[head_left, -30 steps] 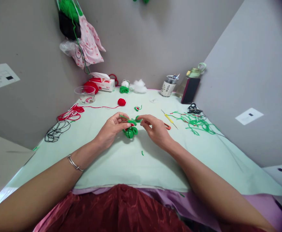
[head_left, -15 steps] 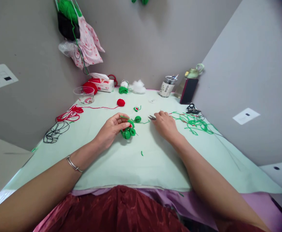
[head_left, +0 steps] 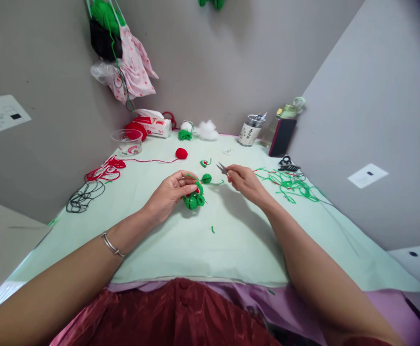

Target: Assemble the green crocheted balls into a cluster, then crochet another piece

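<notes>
A green crocheted piece (head_left: pixel 191 201) with a bit of red is pinched between the thumb and fingers of my left hand (head_left: pixel 170 194), just above the table. My right hand (head_left: pixel 244 181) is closed on small scissors (head_left: pixel 222 168), whose blades point left and stand slightly apart. Between the hands lies a small green crocheted ball (head_left: pixel 206 179) with dark lines and a yarn tail. Behind it sits a little green, white and red crocheted piece (head_left: pixel 204 163). A short green yarn scrap (head_left: pixel 213 229) rests nearer to me.
Red yarn ball (head_left: pixel 181 153), plastic tub (head_left: pixel 127 142), tissue box (head_left: pixel 154 126) and white stuffing (head_left: pixel 207 130) stand towards the back. At right are a pen tin (head_left: pixel 250 130), a phone (head_left: pixel 282 138) and tangled green yarn (head_left: pixel 296 185). Black yarn (head_left: pixel 85 196) lies left.
My right hand has lifted the scissors off the table, their tips now higher and a little further left. The left hand keeps its hold on the crocheted piece. The view has shifted slightly.
</notes>
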The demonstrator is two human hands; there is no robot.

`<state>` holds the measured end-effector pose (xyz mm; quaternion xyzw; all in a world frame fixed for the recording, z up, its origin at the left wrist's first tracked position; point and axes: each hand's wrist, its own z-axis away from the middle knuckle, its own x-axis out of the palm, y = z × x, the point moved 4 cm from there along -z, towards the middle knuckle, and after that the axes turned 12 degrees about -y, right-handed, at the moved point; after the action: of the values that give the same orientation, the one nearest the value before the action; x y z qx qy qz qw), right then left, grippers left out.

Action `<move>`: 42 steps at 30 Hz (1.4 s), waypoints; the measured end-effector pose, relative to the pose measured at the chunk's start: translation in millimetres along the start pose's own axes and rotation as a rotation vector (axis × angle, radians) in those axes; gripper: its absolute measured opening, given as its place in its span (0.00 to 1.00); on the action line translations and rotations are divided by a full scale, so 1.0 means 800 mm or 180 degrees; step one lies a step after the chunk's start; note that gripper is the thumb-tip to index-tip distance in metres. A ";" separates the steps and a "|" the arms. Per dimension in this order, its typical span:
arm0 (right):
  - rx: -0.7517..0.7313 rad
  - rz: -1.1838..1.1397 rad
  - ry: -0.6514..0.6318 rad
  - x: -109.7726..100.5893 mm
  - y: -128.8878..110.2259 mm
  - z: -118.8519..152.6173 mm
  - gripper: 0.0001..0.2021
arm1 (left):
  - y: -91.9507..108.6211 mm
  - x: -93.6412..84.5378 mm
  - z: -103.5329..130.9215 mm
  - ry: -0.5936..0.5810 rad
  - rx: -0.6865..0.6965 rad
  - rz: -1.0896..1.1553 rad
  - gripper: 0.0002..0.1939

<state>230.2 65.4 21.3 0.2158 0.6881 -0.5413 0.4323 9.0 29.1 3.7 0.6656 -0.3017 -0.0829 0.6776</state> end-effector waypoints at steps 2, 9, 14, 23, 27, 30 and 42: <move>-0.0454 -0.0601 -0.0409 0.009 -0.026 0.007 0.21 | -0.001 0.000 -0.001 -0.0028 0.0043 0.0029 0.15; -0.0900 -0.0847 -0.0840 0.024 -0.069 0.027 0.19 | -0.004 0.000 -0.002 -0.0070 0.0008 0.0011 0.18; -0.0944 -0.0844 -0.0940 0.024 -0.070 0.027 0.19 | -0.004 0.002 -0.002 -0.0105 -0.0011 -0.0076 0.19; -0.0950 -0.1035 -0.0993 0.027 -0.074 0.029 0.22 | -0.008 0.002 -0.003 -0.0219 -0.0010 -0.0171 0.19; -0.0832 -0.1304 -0.0883 0.025 -0.071 0.028 0.22 | -0.009 0.001 -0.002 -0.0220 -0.0050 -0.0206 0.19; -0.0773 -0.1526 -0.0703 0.024 -0.070 0.027 0.21 | -0.009 0.000 -0.002 -0.0196 -0.0020 -0.0246 0.19; -0.0357 -0.2403 -0.0709 0.038 -0.064 0.020 0.16 | -0.005 -0.001 0.000 -0.0032 0.0035 -0.0508 0.15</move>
<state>180.7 29.3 23.7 -0.1363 0.6965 -0.6439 0.2859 9.5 29.5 -0.2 0.6908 -0.2515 -0.1384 0.6637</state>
